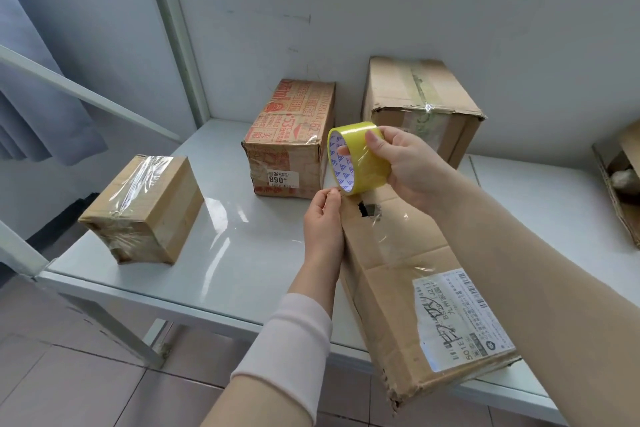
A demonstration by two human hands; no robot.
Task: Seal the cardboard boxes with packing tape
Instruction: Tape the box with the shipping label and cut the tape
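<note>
The right grip (405,166) holds the yellow tape roll (358,158), thumb on top and fingers curled round its outer face. The left grip (322,218) pinches the tape at the roll's lower rim. Both are above the far end of a long cardboard box (398,274), which overhangs the bench's (225,253) near edge. A small taped box (142,208) stands near the left corner. A printed box (291,139) and a larger box (419,104) stand toward the far edge.

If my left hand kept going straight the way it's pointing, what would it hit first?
Probably the tape roll held in your right hand; it sits just beyond the left hand, though depth is unclear.
</note>
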